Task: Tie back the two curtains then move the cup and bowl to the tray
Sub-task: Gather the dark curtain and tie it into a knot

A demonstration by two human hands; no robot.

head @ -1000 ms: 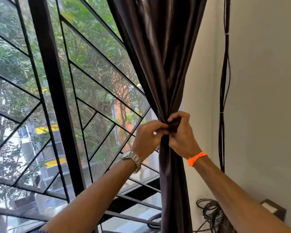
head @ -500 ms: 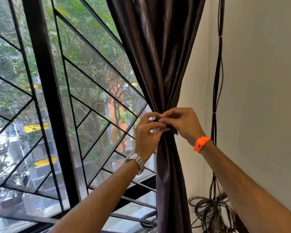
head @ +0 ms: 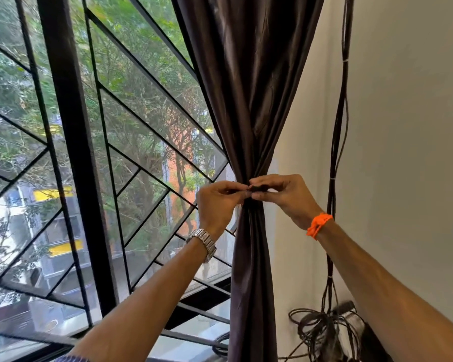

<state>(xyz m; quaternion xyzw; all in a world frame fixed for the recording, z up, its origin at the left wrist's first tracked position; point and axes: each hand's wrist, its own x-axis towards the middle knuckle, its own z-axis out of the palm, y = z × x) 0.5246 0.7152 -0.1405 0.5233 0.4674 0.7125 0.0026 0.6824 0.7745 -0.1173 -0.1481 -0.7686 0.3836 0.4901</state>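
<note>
A dark brown curtain [head: 251,100] hangs at the right edge of the window, gathered into a narrow waist at mid height. A thin dark tie [head: 256,188] wraps that waist. My left hand [head: 217,205], with a metal watch on the wrist, pinches the tie's left end. My right hand [head: 285,197], with an orange band on the wrist, pinches its right end. The fingertips of both hands meet in front of the gather. No second curtain, cup, bowl or tray is in view.
A black metal window grille [head: 73,152] fills the left, with trees and buildings outside. A pale wall [head: 403,126] stands at the right. Black cables [head: 336,152] run down it into a tangled coil [head: 322,327] near the floor.
Both hands have loosened from a tight grip on the gather to a fingertip pinch on the tie, the right hand now flatter and pointing left. The view has shifted slightly.
</note>
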